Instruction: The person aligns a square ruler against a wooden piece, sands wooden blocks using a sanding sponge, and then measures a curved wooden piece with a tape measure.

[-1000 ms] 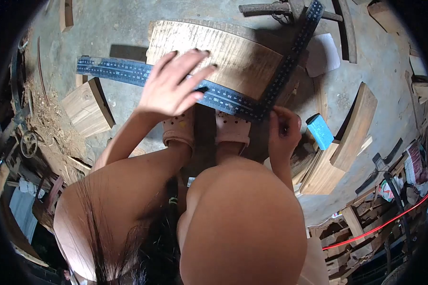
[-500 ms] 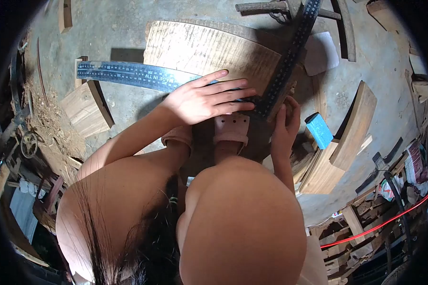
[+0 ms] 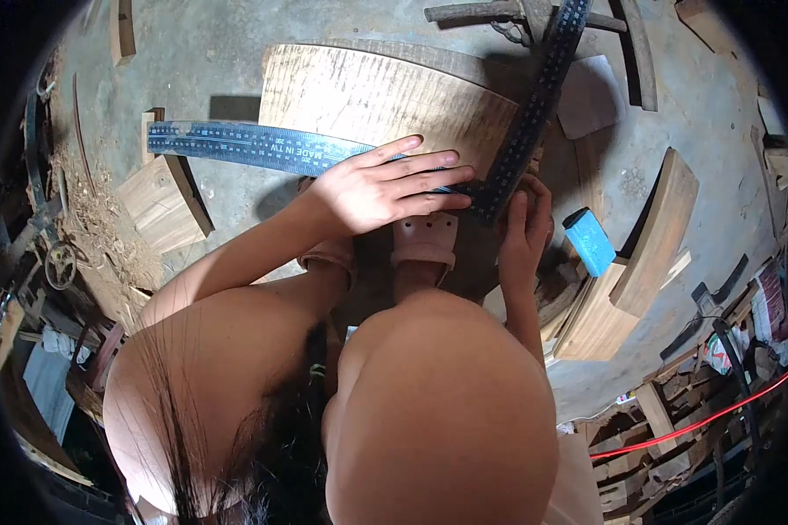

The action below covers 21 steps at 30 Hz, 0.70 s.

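Note:
A pale wooden board [image 3: 359,96] with rough saw marks lies across the upper middle. Over its near and right edges rests a dark metal L-shaped square [image 3: 236,147] with printed scales, its corner near the board's lower right. My left hand [image 3: 381,185] lies flat over the near arm of the square, fingers spread and pointing right. Beside the corner, my right hand [image 3: 524,229] has its thumb and fingers bent at the right edge; whatever lies between them is hidden.
A blue block [image 3: 589,242] sits right of my right hand, near stacked wood offcuts [image 3: 652,232]. Another offcut [image 3: 165,201] and sawdust are at left. Pink clogs [image 3: 425,236] are below the board. A red cable [image 3: 700,420] crosses lower right.
My left hand has moved right along the square's near arm and flattened over it. My right hand has shifted slightly up against the corner. The view has tilted a little.

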{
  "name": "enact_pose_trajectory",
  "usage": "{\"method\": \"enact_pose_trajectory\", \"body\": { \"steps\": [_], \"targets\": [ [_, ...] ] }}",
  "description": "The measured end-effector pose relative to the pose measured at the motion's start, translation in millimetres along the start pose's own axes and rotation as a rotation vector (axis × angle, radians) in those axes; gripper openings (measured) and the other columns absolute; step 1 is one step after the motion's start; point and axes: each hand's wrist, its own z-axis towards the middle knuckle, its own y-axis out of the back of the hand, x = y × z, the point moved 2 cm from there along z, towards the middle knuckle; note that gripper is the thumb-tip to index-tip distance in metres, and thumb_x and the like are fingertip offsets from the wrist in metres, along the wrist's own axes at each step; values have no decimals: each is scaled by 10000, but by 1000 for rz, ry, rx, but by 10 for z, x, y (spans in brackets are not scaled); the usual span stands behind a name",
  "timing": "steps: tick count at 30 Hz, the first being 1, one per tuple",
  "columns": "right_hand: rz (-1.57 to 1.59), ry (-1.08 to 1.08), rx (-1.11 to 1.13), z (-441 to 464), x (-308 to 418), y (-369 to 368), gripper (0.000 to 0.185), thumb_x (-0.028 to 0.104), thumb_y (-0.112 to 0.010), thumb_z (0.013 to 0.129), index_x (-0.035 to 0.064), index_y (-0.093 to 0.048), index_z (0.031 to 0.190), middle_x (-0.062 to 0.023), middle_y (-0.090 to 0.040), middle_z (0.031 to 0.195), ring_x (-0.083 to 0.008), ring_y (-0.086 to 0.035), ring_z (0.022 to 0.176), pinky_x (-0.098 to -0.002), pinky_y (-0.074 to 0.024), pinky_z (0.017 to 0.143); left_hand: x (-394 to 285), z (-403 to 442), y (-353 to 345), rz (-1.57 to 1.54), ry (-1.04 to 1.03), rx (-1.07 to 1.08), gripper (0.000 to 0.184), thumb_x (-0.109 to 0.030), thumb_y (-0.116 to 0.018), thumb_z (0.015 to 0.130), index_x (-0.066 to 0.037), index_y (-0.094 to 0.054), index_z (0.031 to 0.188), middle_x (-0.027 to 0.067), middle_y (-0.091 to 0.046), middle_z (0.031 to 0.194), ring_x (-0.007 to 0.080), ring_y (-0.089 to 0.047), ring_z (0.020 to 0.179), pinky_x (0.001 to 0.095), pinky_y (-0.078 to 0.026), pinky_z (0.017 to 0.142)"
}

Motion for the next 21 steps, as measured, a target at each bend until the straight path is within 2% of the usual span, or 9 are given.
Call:
{"method": "enact_pose_trajectory", "body": {
  "steps": [4, 7, 10, 13, 18, 21],
  "targets": [
    [-24, -23, 1, -4, 37, 5, 252, 227, -454, 998, 45, -474, 1172, 35, -504, 801, -24, -410, 682, -177, -336, 579, -15, 26, 8, -6, 11, -21, 464, -202, -513, 821, -294, -560, 1274, -71, -443, 1422, 96, -392, 1323, 342, -250, 1149],
    [-28, 45, 13, 37, -13, 30, 259, 221, -454, 997, 43, -474, 1183, 14, -533, 842, -42, -447, 718, -187, -374, 630, -26, 24, 3, 23, 18, -42, 465, -206, -523, 812, -306, -567, 1264, -71, -459, 1410, 93, -411, 1309, 336, -262, 1140],
    [-56, 124, -28, 106, 9, 47, 262, 200, -456, 996, 34, -475, 1198, -18, -565, 943, -71, -498, 798, -208, -411, 722, -24, 39, 10, 11, 30, -57, 448, -216, -544, 799, -328, -596, 1230, -70, -501, 1375, 89, -446, 1283, 334, -273, 1128],
    [37, 108, -57, 203, 31, 101, 268, 178, -463, 993, 26, -481, 1213, -44, -571, 1047, -99, -527, 892, -231, -421, 804, -6, 37, 12, -39, 29, -48, 454, -223, -564, 791, -320, -598, 1233, -71, -504, 1373, 92, -447, 1283, 337, -271, 1128],
    [1, 215, -102, 401, 218, 72, 270, 172, -485, 985, 33, -502, 1216, -42, -570, 1055, -104, -537, 923, -236, -428, 810, 22, 32, 2, -35, -4, -50, 449, -236, -582, 794, -302, -602, 1238, -70, -506, 1371, 98, -441, 1288, 343, -266, 1131],
    [-48, 304, -137, 507, 304, 35, 271, 185, -513, 973, 39, -524, 1201, -40, -574, 1047, -96, -538, 910, -231, -432, 792, 44, 0, -22, -54, -29, 16, 395, -233, -543, 860, -239, -579, 1253, -54, -451, 1417, 126, -376, 1339, 358, -256, 1144]
  ]
}}
